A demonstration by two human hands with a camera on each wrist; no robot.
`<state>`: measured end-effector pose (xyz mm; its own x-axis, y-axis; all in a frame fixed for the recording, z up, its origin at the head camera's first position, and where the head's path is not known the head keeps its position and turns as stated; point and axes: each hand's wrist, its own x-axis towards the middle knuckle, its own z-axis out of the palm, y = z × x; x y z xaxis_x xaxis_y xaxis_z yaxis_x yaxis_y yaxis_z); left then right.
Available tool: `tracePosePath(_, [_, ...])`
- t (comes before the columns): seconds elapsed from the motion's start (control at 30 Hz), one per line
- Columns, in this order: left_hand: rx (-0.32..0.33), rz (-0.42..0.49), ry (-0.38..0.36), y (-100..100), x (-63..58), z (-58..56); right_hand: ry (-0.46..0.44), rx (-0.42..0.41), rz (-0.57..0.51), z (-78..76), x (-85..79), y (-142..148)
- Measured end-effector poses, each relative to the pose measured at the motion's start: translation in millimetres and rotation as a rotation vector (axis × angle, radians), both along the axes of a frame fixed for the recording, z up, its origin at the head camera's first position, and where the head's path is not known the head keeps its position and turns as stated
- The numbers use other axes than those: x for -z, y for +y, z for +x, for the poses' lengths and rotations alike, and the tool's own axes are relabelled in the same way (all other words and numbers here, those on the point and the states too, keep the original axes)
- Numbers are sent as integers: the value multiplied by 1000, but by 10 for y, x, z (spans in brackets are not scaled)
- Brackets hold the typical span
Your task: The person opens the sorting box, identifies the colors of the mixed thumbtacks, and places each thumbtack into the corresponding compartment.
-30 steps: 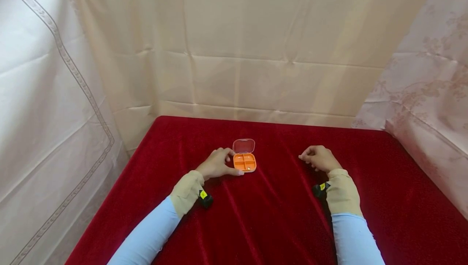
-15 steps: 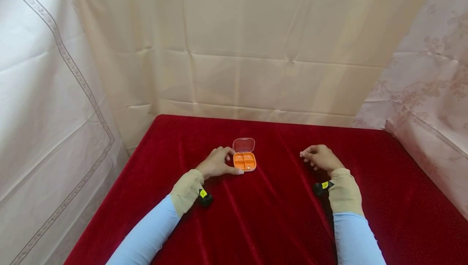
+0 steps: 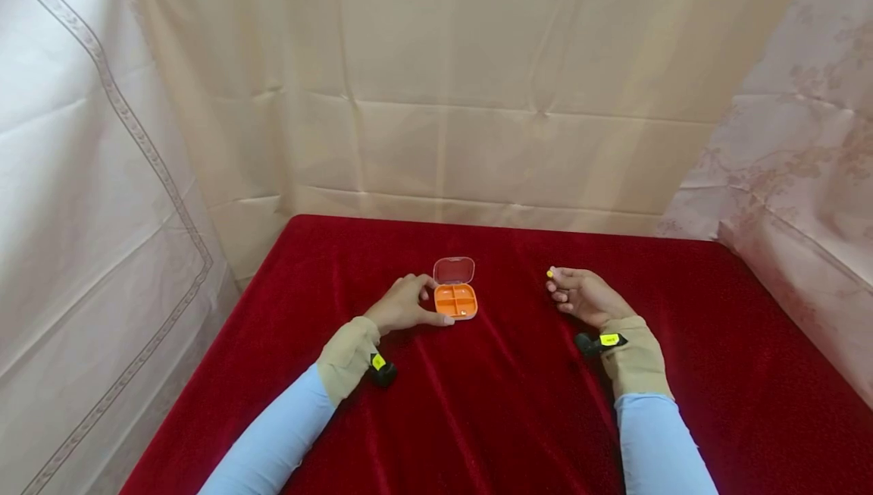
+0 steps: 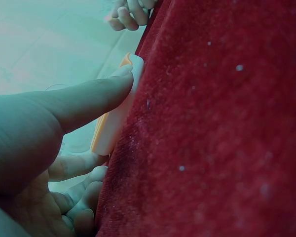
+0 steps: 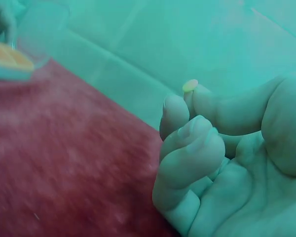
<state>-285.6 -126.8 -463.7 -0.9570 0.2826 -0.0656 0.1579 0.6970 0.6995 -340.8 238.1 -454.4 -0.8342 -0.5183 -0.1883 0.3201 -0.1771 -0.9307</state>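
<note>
An orange pill box [image 3: 455, 299] with four-part dividers lies on the red cloth, its clear lid [image 3: 454, 270] tipped up at the back. A small pale pill [image 3: 464, 312] sits in its near right compartment. My left hand [image 3: 404, 305] grips the box from the left, thumb along the near side and a finger at the far side; in the left wrist view the thumb presses the white side of the box [image 4: 119, 118]. Off to the right, my right hand [image 3: 585, 296] pinches a small yellow pill [image 5: 190, 86] between thumb and index fingertips, raised over the cloth, other fingers curled.
Red velvet cloth [image 3: 505, 404] covers the table. Cream curtains [image 3: 436, 101] hang behind it, with pale draped cloth on both sides. A black camera with a yellow label is strapped to each wrist.
My right hand has lifted and turned palm-up more, shifting slightly left, so the yellow pill now shows at its fingertips. The left hand and pill box stay in place.
</note>
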Motion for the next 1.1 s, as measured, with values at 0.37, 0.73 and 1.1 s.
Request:
tracePosePath(0.37, [0, 10, 8, 7, -26, 21, -33, -212, -237, -24, 42, -106])
tracePosePath(0.73, [2, 6, 12, 8, -13, 24, -73, -323, -370, -8, 57, -147])
tracePosePath(1.1, [-4, 0, 18, 18, -10, 17, -34, -347, -368, 10, 49, -168])
